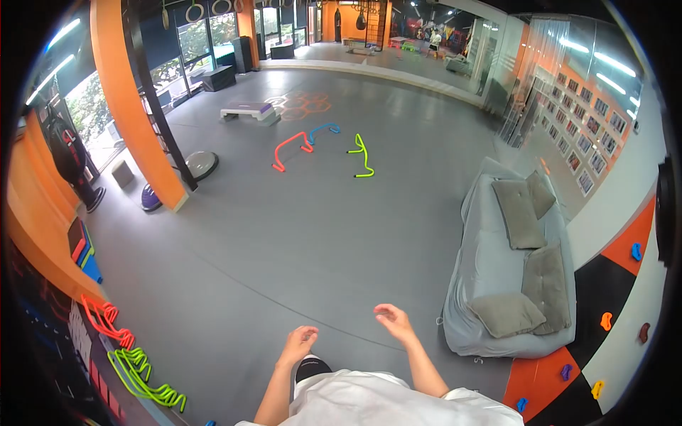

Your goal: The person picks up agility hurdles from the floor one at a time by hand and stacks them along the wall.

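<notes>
Grey, smooth floor (249, 241); above it, left hand (298, 342) and right hand (395, 324) reach forward, loosely curled, unclenched; round-tubed red hurdle (290, 137) stands toward its far edge.

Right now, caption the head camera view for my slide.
Bare left hand and bare right hand hover above grey flooring, with red tubular hurdle, blue tubular hurdle and lime-green tubular hurdle beyond.

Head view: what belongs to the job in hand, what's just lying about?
Likely the job (a judgement; left hand and right hand look empty):
red hurdle
blue hurdle
lime hurdle
All three stand on the floor ahead.

Probably just about:
grey couch with cushions
step platform
punching bag
</notes>
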{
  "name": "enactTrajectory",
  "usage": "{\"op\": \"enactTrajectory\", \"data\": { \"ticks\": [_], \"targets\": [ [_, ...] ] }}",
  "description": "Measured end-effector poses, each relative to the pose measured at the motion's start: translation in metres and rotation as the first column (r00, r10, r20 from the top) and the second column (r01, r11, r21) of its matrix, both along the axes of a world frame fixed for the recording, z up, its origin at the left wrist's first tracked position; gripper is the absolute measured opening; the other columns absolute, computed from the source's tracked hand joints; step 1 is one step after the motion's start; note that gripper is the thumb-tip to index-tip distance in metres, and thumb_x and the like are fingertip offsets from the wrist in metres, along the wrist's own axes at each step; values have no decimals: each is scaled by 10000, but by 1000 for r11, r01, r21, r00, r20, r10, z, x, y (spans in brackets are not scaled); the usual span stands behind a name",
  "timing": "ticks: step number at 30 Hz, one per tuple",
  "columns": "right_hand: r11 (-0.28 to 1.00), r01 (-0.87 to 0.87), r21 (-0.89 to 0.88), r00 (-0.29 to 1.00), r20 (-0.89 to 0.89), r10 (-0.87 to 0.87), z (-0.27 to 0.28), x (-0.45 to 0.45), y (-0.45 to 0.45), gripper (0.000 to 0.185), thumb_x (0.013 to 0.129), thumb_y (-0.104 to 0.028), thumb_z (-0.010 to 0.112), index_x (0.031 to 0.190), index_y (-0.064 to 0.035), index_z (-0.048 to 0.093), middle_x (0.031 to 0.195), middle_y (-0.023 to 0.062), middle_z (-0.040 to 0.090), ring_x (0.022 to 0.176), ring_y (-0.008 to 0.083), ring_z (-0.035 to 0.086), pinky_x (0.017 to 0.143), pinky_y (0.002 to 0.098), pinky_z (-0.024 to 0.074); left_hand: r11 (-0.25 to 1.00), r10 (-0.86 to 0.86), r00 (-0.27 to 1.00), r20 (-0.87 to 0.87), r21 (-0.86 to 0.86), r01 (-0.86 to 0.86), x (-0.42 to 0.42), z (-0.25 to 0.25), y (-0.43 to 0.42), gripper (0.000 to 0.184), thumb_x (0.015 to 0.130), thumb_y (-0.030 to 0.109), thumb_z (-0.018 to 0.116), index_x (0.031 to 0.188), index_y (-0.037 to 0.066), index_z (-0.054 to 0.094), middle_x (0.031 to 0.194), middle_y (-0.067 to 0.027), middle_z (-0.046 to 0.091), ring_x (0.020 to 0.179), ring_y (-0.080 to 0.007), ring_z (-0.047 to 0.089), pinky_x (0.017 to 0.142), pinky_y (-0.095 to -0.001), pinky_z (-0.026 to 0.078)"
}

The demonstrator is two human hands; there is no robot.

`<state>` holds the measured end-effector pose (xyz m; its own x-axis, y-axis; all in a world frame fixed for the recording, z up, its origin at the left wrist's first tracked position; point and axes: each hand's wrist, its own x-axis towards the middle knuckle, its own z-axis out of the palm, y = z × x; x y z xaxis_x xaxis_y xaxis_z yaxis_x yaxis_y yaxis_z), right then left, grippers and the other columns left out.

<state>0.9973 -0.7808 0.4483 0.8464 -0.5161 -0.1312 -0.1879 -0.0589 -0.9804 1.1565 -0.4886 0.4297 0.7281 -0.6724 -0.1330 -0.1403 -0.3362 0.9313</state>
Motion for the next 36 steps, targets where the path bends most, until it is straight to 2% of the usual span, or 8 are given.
{"op": "enactTrajectory", "data": {
  "ticks": [8, 14, 20, 23, 29, 32, 35, 36],
  "targets": [
    [924, -71, -375, 977, -212, -11, 104, 200, 5, 494, 819, -191, 728, 1286, -137, 577, 1258, 73, 627, 1118, 253, 619, 931, 403, 506, 996, -73, 991, 115, -42, 78, 216, 70, -52, 224, 896, 176, 654, 1089, 65, 677, 1079, -107, 655, 1033, -237, 640, 817, -361, 528],
    [574, -175, -800, 876, -392, -280, 109, 283, -27, 481, 797, -214, 749, 1248, -142, 597, 1340, 105, 561, 1265, 304, 493, 1038, 470, 410, 976, -216, 956, 201, 17, 217, 346, 96, -101, 253, 882, 191, 656, 1096, 55, 666, 1192, -124, 610, 1103, -287, 597, 861, -401, 516],
    [701, -109, -705, 809, -472, -349, 61, 378, -90, 452, 781, -218, 763, 1206, -148, 627, 1375, 135, 523, 1303, 327, 447, 1071, 486, 371, 704, -603, 561, 567, 709, 40, 450, 50, -147, 402, 851, 261, 687, 1195, 60, 637, 1371, -221, 499, 1347, -426, 376, 1049, -526, 376],
    [710, -62, -701, 883, -370, -289, 38, 456, -124, 559, 773, -220, 772, 1289, -146, 571, 1372, 151, 521, 1304, 347, 443, 1073, 485, 369, 857, -449, 679, 581, 495, 143, 505, 47, -175, 481, 832, 269, 699, 1254, 60, 599, 1445, -249, 413, 1398, -458, 269, 1084, -568, 321],
    [760, -200, -619, 939, -342, -32, 49, 636, -173, 814, 817, -218, 738, 1489, -104, 293, 1409, 213, 476, 1303, 379, 456, 1102, 473, 359, 947, -149, 761, 631, 313, -75, 598, 93, -216, 561, 823, 206, 712, 1328, 61, 516, 1448, -259, 393, 1406, -447, 249, 1106, -551, 318],
    [692, -310, -652, 941, -315, 125, 83, 696, -197, 894, 828, -173, 714, 1532, -100, 167, 1417, 217, 482, 1285, 370, 503, 1062, 455, 409, 985, -15, 759, 651, 139, -100, 653, 79, -246, 736, 835, 141, 690, 1470, 40, 333, 1431, -252, 416, 1320, -427, 409, 1055, -508, 385],
    [988, -145, -54, 930, 333, 155, 79, 746, -226, 984, 822, -115, 693, 1551, -107, 32, 1352, 177, 570, 1238, 330, 570, 1005, 412, 461, 921, 259, 966, -26, -294, -255, 694, 90, -291, 899, 853, 103, 667, 1547, 56, 98, 1397, -222, 482, 1213, -357, 545, 991, -447, 447],
    [988, -102, -118, 949, 285, 132, 85, 760, -239, 997, 821, -97, 683, 1551, -110, 4, 1323, 161, 596, 1216, 315, 589, 982, 398, 474, 955, 218, 964, 149, -238, -179, 717, 81, -302, 953, 868, 91, 647, 1558, 78, -12, 1370, -187, 527, 1129, -297, 613, 937, -416, 477]
  ]
}}
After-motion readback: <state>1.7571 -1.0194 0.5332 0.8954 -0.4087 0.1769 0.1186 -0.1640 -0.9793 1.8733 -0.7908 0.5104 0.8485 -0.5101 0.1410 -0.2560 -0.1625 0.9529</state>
